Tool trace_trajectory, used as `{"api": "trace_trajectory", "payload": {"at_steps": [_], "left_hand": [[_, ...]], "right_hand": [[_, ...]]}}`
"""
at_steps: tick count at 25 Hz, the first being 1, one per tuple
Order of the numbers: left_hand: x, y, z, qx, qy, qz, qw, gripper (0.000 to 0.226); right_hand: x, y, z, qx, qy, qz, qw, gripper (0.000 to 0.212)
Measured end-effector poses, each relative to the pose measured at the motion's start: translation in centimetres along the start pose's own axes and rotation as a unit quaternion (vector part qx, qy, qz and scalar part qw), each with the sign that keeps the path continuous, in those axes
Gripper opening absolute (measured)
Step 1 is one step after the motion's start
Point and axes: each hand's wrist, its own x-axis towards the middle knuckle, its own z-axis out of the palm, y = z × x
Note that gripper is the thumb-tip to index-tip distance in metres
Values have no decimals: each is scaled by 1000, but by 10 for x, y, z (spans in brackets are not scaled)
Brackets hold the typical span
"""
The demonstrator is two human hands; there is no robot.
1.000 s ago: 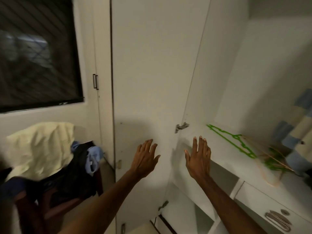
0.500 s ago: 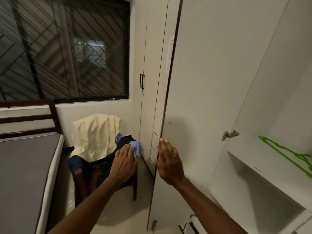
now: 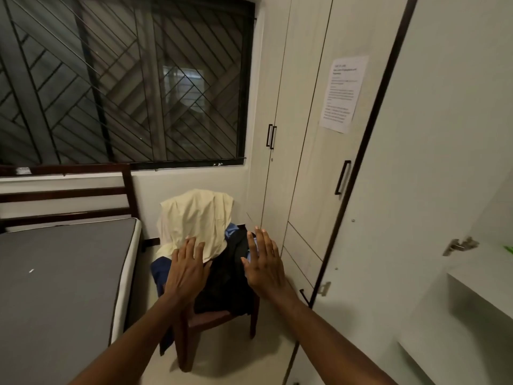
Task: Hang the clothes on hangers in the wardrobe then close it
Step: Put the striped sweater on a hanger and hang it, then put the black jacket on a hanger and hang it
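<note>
A wooden chair (image 3: 213,322) stands below the window with clothes piled on it: a pale yellow garment (image 3: 194,215) draped over its back, a black garment (image 3: 227,276) on the seat, and blue cloth (image 3: 159,269) underneath. My left hand (image 3: 187,269) and my right hand (image 3: 263,263) are stretched out in front of the pile, palms down, fingers spread, holding nothing. The open wardrobe door (image 3: 422,176) fills the right side. A sliver of a green hanger (image 3: 509,249) shows on the wardrobe shelf (image 3: 483,276) at the right edge.
A bed with a grey mattress (image 3: 61,287) and dark wooden headboard lies at the left. A barred window (image 3: 125,79) is behind it. Closed wardrobe doors (image 3: 313,151) with black handles and a taped paper notice (image 3: 342,93) stand between chair and open door.
My view has swung left, from the wardrobe's inside to the chair and bed. Both hands, still open, have moved from the wardrobe door to in front of the clothes pile.
</note>
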Motion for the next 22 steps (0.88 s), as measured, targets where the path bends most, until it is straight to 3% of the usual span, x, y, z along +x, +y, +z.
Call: {"api": "trace_trajectory", "payload": {"at_steps": [9, 22], "left_hand": [[7, -57, 39, -2, -42, -60, 997, 60], [64, -94, 153, -4, -167, -152, 974, 68]], "right_hand": [[35, -12, 78, 6, -26, 9, 1000, 70], [79, 32, 238, 49, -143, 38, 988, 67]]}}
